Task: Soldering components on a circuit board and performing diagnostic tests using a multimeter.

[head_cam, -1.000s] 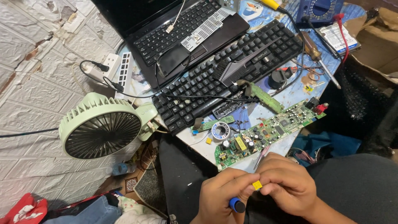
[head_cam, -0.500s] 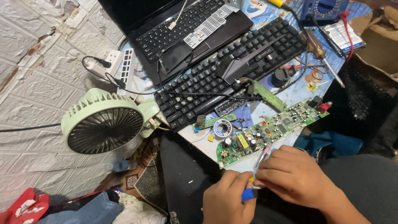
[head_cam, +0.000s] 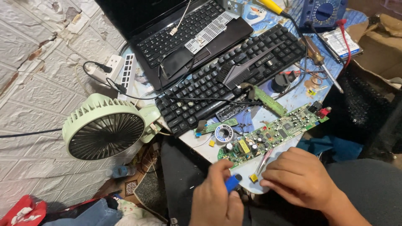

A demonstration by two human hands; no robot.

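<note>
- Holding a small blue tool [head_cam: 233, 183] in our left hand [head_cam: 217, 201], we have the fingers curled tight round its handle, thumb raised toward the table [head_cam: 289, 98] edge.
- We see a long green circuit board [head_cam: 272, 134], crowded with components, lying near that edge just above both hands.
- We count two keyboards, one fan [head_cam: 104, 129], one solder spool [head_cam: 223, 134].
- Our right hand [head_cam: 299, 178] lies knuckles-up, fingers bent beside a small yellow part [head_cam: 253, 178] and thin tweezers [head_cam: 264, 162]; whether it grips anything, we cannot tell.
</note>
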